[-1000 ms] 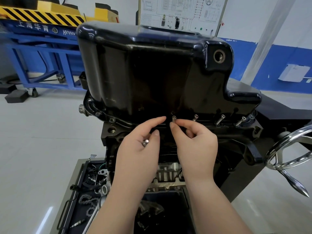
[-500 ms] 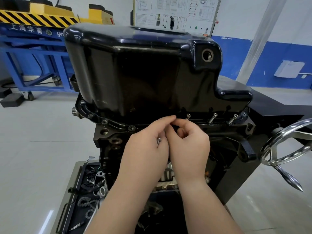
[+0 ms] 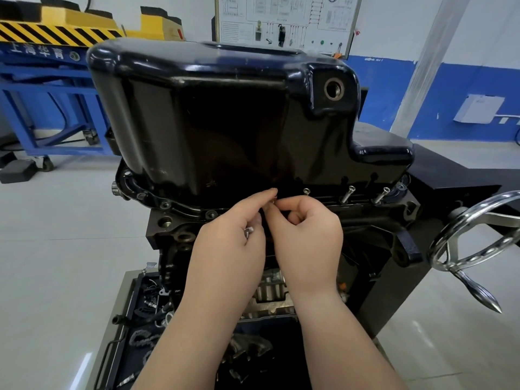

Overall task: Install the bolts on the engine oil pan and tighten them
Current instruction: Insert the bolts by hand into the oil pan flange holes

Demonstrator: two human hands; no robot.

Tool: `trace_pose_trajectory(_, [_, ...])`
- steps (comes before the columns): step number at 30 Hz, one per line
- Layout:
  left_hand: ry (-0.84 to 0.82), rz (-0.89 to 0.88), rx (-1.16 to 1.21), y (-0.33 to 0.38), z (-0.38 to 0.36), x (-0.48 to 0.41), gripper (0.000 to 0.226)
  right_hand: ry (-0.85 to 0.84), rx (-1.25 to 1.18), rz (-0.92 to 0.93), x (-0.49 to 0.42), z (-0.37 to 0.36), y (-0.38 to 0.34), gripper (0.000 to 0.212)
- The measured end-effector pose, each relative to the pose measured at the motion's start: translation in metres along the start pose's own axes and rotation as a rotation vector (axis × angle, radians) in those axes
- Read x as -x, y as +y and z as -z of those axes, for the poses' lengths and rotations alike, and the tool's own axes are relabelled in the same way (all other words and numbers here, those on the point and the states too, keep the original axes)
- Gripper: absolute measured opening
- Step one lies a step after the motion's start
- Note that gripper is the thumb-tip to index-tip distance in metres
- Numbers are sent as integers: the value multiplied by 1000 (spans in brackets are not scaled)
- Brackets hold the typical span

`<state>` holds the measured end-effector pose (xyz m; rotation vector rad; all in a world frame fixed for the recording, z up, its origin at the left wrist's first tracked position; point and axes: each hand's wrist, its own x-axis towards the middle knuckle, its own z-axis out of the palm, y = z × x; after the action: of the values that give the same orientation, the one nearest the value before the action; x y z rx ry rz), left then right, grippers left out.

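The left hand (image 3: 225,249) and right hand (image 3: 306,237) are now drawn together at the flange (image 3: 180,206) of the pan (image 3: 225,122), which is seated upside down on the block (image 3: 168,229). The bolt seen bare between the fingers a second ago is now covered by the fingertips (image 3: 270,192). It is pinched by the right hand and steadied by the left forefinger, so it is judged to be started by hand. A spare bolt (image 3: 248,231) is held in the left hand's curled fingers. Three bolts (image 3: 350,192) are left standing proud to the right, and empty holes are seen to the left. In the tray (image 3: 128,282) below, a chain (image 3: 140,337) and small metal parts are kept.
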<state>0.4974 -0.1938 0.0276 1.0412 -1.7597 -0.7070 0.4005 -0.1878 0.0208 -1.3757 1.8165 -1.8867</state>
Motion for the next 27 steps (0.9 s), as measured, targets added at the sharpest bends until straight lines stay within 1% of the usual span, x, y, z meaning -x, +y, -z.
trace_pose_trajectory(3, [8, -9, -37, 0, 0, 0, 42, -18, 21, 1, -1, 2, -1, 14])
trace_pose_trajectory(6, [25, -15, -56, 0, 0, 0, 39, -30, 37, 49, 1, 4, -3, 12])
trace_pose_trajectory(8, [38, -15, -56, 1, 0, 0, 38, -36, 19, 63, 3, 5, -4, 16])
trace_pose_trajectory(10, [48, -13, -63, 2, 0, 1, 39, -51, -24, 29, 2, 5, -4, 18])
trace_pose_trajectory(15, [42, -5, -75, 3, 1, 3, 40, -58, -40, -13, -1, 4, -3, 10])
trace_pose_trajectory(20, [37, -1, -58, 4, 0, 3, 39, -33, -6, 3, 0, 4, 0, 15])
trace_pose_trajectory(27, [7, 6, -49, 4, 1, 4, 40, -17, 89, 55, 2, 3, -2, 13])
